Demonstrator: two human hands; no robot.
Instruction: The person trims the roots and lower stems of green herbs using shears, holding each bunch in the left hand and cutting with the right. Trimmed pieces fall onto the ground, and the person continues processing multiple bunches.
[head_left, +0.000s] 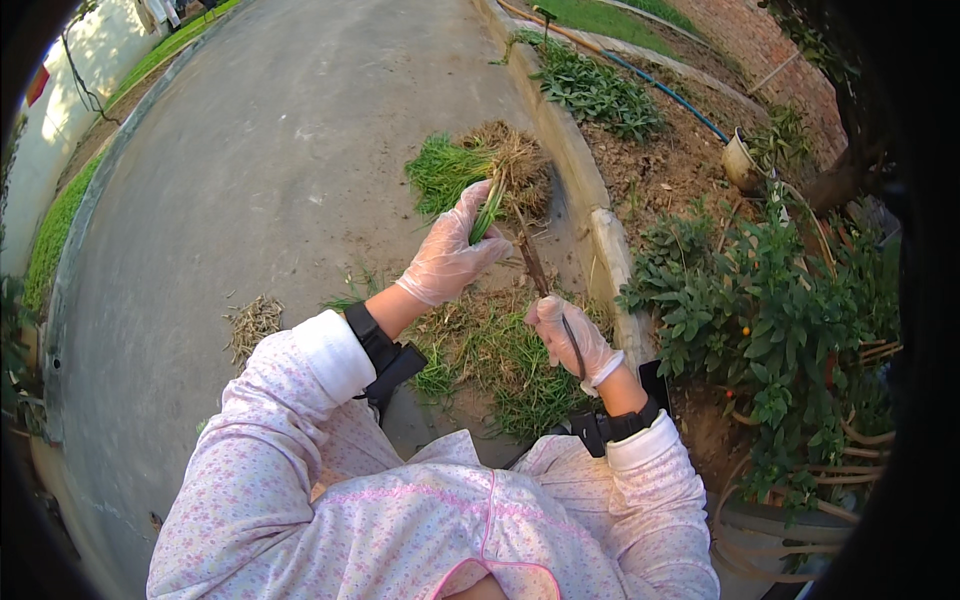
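My left hand (456, 253), in a clear plastic glove, grips a small bunch of green-leaved plants (491, 208), its pale stems towards the top. In my gloved right hand (571, 337) is a long, dark, rusty-looking tool (532, 262); its exact kind is unclear. The tool's narrow far end reaches up close to the right of the bunch, and a thin curved part lies along my palm. Just beyond my hands lies a heap of uprooted plants, with green leaves (444, 171) on the left and brown fibrous roots (529, 172) on the right.
Loose green and dry trimmings (517, 367) cover the ground below my hands. A pile of short pale pieces (255, 326) lies left on the concrete path (285, 165). To the right run a low concrete kerb (574, 154), leafy bushes (765, 315), a blue hose (675, 101) and a pot (741, 161).
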